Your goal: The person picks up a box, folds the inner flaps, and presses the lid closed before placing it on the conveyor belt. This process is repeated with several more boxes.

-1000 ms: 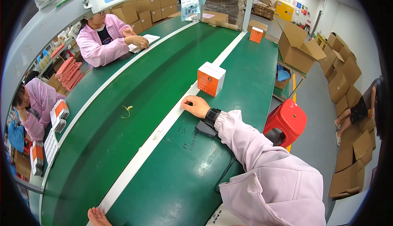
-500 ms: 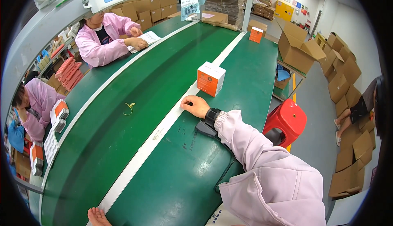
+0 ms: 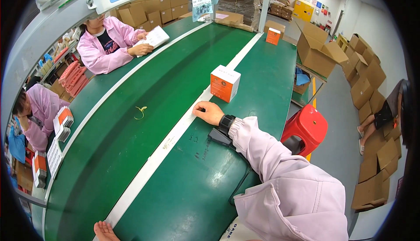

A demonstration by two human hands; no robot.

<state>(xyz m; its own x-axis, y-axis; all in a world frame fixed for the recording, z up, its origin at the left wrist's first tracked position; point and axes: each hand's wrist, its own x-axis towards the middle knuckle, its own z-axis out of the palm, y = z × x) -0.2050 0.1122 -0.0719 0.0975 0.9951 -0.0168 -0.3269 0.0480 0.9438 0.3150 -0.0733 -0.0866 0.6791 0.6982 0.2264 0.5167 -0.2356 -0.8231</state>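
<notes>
My right hand (image 3: 209,112) rests on the white rail (image 3: 168,142) along the belt, its fingers curled in and nothing visible in them. Just beyond it, an orange and white box (image 3: 225,83) stands upright, apart from the fingers. A black watch-like band (image 3: 226,123) circles my right wrist, and a black device with a cable (image 3: 220,138) lies beside it. Only part of my left hand (image 3: 105,231) shows at the lower edge; it lies by the near end of the rail, fingers loosely extended and holding nothing visible.
A small yellowish strip (image 3: 140,112) lies on the green belt (image 3: 113,140). Across it, one co-worker holds white papers (image 3: 155,39); another leans near stacked orange-and-grey packs (image 3: 64,121). To the right are a red stool (image 3: 308,127) and an open carton (image 3: 319,51). Another orange box (image 3: 273,36) stands farther off.
The yellowish strip on the belt has shifted slightly away and to the right. The far co-worker has raised the white papers. My hands and the nearby box stay practically in place.
</notes>
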